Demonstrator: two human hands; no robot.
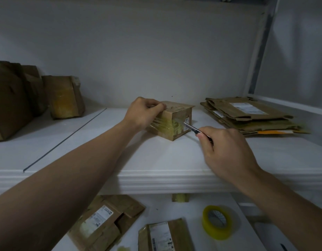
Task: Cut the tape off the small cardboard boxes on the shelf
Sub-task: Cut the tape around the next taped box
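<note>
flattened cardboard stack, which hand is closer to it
Right. The right hand, holding the cutter, sits just left of the flattened cardboard stack; the left hand grips the small box farther left.

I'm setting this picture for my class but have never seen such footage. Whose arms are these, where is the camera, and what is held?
No machine here: a camera worn on a person's head looks down at their own bare arms. The left hand grips the top of a small taped cardboard box on the white shelf. The right hand holds a slim cutter, its blade at the box's taped side. A stack of flattened cardboard lies to the right, more boxes stand to the left. Below lie a tape roll and flattened boxes.
</note>
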